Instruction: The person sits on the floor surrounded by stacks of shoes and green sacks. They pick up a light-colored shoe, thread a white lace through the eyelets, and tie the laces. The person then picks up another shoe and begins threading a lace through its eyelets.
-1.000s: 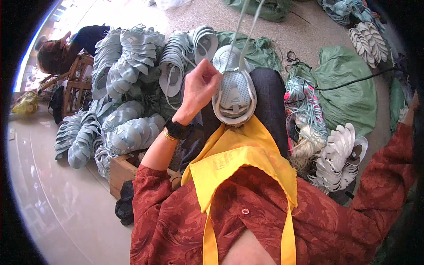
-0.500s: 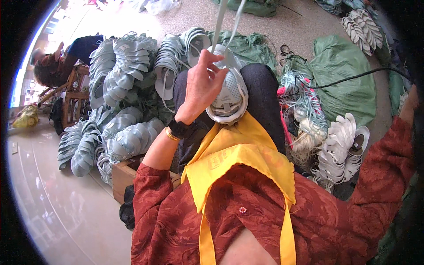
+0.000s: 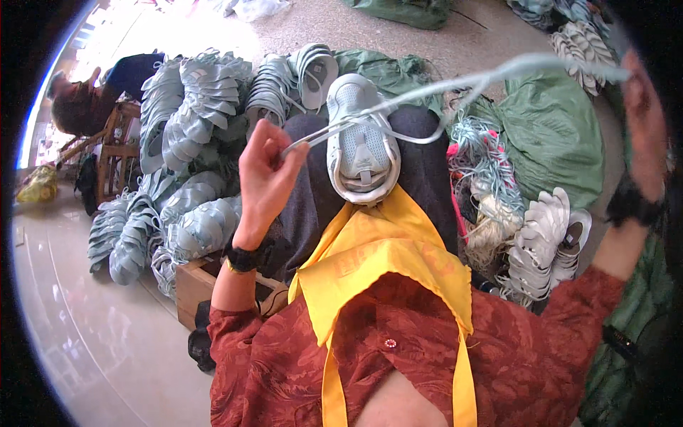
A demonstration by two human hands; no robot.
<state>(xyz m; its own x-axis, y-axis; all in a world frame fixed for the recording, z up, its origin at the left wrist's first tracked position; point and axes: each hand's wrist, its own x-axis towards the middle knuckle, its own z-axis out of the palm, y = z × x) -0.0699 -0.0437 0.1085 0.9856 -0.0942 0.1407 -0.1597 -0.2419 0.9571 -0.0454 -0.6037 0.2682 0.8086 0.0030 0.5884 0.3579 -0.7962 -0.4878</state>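
A pale blue and white shoe upper (image 3: 361, 160) rests between my knees. A long white shoelace (image 3: 427, 91) runs across its top, with a loop hanging at its right side. Just left of the upper, my left hand (image 3: 267, 174) pinches the lace strands between thumb and fingers. Out at the far right edge, my right hand (image 3: 644, 128) is raised and smeared by motion. The other end of the lace reaches its fingertips, which appear closed on it.
Stacked shoe uppers (image 3: 203, 107) stand on the left beside a wooden box (image 3: 196, 288). To the right are a bundle of laces (image 3: 491, 167), a green sack (image 3: 551, 139) and more white uppers (image 3: 537, 245). Another person (image 3: 89, 107) bends near a wooden stool (image 3: 117, 156).
My left hand has moved down and left, off the shoe upper. My right hand has come farther into view, and the lace that rose upward now stretches sideways to the right.
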